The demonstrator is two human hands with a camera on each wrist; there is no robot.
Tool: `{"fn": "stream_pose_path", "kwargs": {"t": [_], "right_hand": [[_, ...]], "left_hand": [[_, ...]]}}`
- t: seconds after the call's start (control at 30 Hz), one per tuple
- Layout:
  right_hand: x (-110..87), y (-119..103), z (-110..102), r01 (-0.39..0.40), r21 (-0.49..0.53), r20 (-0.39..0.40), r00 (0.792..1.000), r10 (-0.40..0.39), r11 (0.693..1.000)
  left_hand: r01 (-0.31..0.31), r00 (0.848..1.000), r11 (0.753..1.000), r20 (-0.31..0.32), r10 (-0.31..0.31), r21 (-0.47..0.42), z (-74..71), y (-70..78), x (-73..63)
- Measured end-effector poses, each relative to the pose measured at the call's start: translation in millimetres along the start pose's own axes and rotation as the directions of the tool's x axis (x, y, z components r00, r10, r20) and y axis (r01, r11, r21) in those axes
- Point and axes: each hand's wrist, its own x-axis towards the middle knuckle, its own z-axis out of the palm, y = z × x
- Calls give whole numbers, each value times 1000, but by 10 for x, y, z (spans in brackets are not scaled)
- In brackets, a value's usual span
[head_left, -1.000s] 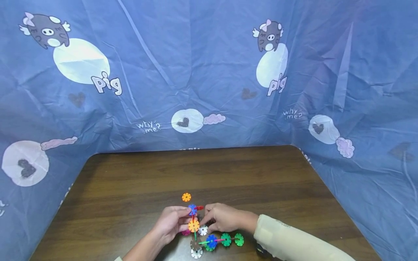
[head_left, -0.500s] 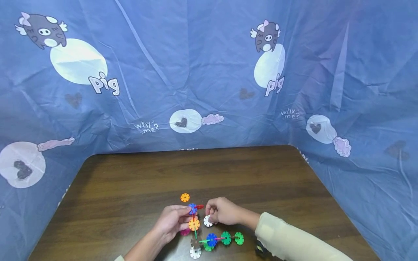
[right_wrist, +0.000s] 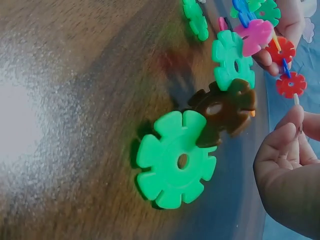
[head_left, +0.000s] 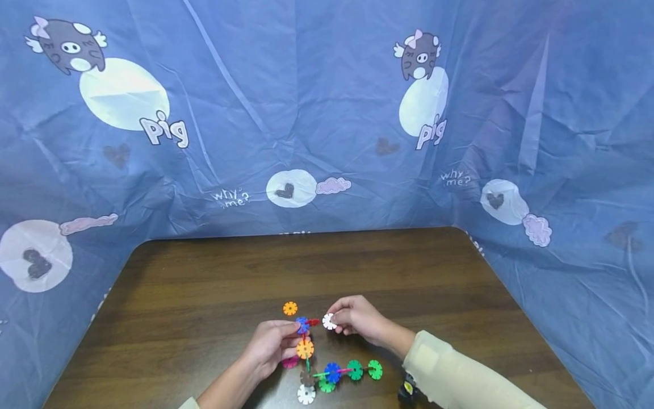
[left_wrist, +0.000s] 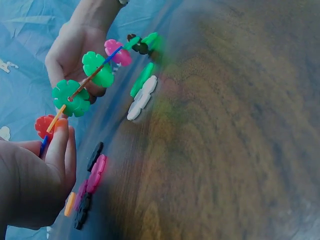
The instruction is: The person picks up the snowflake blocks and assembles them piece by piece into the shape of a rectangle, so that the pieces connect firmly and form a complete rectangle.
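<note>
My left hand (head_left: 271, 346) pinches a blue notched snowflake disc (head_left: 302, 325) between thumb and fingers. It belongs to a chain of interlocked plastic discs, with an orange disc (head_left: 305, 349) below it and a brown disc (head_left: 307, 378) further down. From there the chain runs right to a green disc (head_left: 375, 370). A red disc (head_left: 314, 322) juts edge-on from the blue one. My right hand (head_left: 360, 321) pinches a white snowflake disc (head_left: 329, 321) just right of the red disc. In the right wrist view, the white disc's edge (right_wrist: 296, 100) is right at the red disc (right_wrist: 291, 85).
A loose orange disc (head_left: 290, 308) lies beyond my left hand, and a pink disc (head_left: 290, 362) lies partly behind it. Another white disc (head_left: 306, 394) is near the brown one. A black object (head_left: 407, 391) shows under my right sleeve. Blue printed cloth (head_left: 327, 113) surrounds the wooden table (head_left: 204, 272).
My right hand has lifted the white disc from beside the orange one and carried it up and away to the red disc's side. My left hand keeps its grip, almost still.
</note>
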Motion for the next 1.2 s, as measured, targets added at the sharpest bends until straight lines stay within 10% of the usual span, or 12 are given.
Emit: {"fn": "stream_pose_path", "kwargs": {"t": [1.2], "right_hand": [[26,-74,74,43,91,-71,997,-36,995]], "left_hand": [[-16,999,998,-42,18,55,87,38,67]]}}
